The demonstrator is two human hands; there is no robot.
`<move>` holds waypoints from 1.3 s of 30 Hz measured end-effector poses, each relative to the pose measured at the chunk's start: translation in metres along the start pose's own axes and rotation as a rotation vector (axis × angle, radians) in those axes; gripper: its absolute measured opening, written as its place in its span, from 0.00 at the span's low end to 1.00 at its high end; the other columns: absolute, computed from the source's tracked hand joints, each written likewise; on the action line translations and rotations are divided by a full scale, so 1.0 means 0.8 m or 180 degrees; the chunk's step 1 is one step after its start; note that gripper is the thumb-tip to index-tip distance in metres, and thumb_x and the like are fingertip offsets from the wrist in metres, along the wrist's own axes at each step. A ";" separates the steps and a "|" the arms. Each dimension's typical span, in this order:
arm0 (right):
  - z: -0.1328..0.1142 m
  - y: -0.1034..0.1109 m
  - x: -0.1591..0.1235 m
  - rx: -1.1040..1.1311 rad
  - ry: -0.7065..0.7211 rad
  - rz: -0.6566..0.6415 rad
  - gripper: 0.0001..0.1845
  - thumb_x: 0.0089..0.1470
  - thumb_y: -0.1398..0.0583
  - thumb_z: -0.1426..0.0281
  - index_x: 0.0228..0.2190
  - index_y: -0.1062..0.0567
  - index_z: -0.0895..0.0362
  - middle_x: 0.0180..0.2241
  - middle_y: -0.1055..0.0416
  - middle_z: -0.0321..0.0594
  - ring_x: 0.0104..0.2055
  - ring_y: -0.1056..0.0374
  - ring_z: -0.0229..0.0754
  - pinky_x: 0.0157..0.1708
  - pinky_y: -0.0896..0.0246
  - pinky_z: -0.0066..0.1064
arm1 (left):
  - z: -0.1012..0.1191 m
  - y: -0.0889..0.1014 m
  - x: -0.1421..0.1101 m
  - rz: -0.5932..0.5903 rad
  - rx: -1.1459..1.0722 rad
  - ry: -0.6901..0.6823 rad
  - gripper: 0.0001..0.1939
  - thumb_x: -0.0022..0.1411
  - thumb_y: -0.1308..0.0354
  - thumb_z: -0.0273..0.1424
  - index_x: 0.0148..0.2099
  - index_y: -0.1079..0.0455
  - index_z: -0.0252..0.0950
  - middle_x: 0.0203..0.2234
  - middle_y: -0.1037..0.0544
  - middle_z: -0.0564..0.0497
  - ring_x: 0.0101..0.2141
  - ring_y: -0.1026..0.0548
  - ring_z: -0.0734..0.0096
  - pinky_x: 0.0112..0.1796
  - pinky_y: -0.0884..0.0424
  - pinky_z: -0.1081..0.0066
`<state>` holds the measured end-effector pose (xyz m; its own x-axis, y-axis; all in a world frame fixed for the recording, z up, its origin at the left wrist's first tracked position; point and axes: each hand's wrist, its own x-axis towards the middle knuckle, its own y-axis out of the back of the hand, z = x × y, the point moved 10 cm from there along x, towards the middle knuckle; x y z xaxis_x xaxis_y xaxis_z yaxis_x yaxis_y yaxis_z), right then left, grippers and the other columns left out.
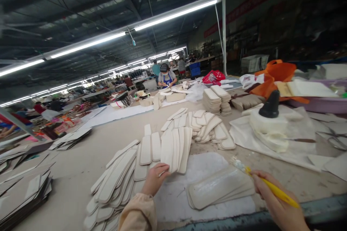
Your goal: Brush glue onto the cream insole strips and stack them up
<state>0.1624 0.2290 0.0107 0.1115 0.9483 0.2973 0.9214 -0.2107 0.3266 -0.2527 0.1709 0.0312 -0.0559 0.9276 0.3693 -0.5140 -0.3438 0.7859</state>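
Observation:
My left hand point(157, 177) pinches the near end of a fanned bunch of cream strips point(176, 148) with rounded corners. In my right hand point(276, 196) is a brush point(280, 191) with a yellow handle, its whitish bristles pointing left. Just beside the bristles lies a stack of wet, shiny strips point(217, 186) on a white sheet point(200, 162). Overlapping piles of similar strips point(116, 180) spread left of my left hand, and more point(211, 126) lie beyond it.
A white glue container point(268, 122) with a black top stands on plastic sheeting at right, a wooden-handled tool point(300, 140) beside it. Scissors point(334, 137) lie further right. Dark-edged sheets point(24, 195) are stacked at left. Across the table, a person point(166, 75) works.

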 end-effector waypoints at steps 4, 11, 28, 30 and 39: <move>-0.017 -0.003 -0.002 0.0082 0.0000 -0.0020 0.17 0.50 0.43 0.53 0.33 0.28 0.53 0.22 0.33 0.35 0.23 0.34 0.41 0.27 0.35 0.30 | -0.001 -0.008 0.003 -0.0300 -0.0100 -0.0109 0.09 0.57 0.43 0.33 0.37 0.22 0.44 0.34 0.18 0.51 0.36 0.21 0.70 0.41 0.24 0.69; -0.015 -0.004 -0.005 0.0085 -0.0159 -0.0040 0.17 0.52 0.44 0.54 0.35 0.28 0.53 0.21 0.34 0.35 0.22 0.35 0.41 0.26 0.36 0.31 | 0.000 -0.013 -0.004 -0.0304 -0.0073 -0.0104 0.11 0.59 0.45 0.33 0.41 0.23 0.41 0.38 0.19 0.48 0.40 0.22 0.68 0.44 0.26 0.67; -0.010 -0.012 -0.001 0.1189 -0.0053 -0.0018 0.19 0.56 0.43 0.58 0.47 0.30 0.52 0.39 0.27 0.42 0.31 0.29 0.41 0.34 0.29 0.34 | 0.055 0.117 -0.047 0.1633 -0.0299 0.0481 0.08 0.59 0.46 0.32 0.42 0.31 0.38 0.28 0.25 0.53 0.27 0.28 0.73 0.30 0.32 0.74; -0.010 -0.022 0.000 0.1549 -0.0252 -0.0091 0.16 0.56 0.43 0.57 0.43 0.31 0.52 0.44 0.29 0.44 0.37 0.27 0.44 0.37 0.29 0.37 | 0.079 0.112 -0.057 0.1600 -0.1170 0.0665 0.08 0.60 0.45 0.33 0.42 0.31 0.38 0.22 0.28 0.56 0.24 0.31 0.74 0.26 0.33 0.75; -0.013 -0.068 -0.001 0.2909 -0.1118 -0.0757 0.19 0.53 0.39 0.56 0.40 0.43 0.47 0.61 0.44 0.43 0.47 0.28 0.51 0.42 0.31 0.45 | 0.123 -0.083 -0.069 0.0285 -0.3490 0.1928 0.11 0.52 0.37 0.37 0.32 0.30 0.34 0.25 0.28 0.54 0.25 0.30 0.74 0.24 0.30 0.74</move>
<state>0.1080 0.2374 0.0024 -0.1448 0.9893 -0.0155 0.8498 0.1163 -0.5142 -0.1318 0.1284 0.0077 -0.3615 0.9252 -0.1153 -0.9120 -0.3766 -0.1627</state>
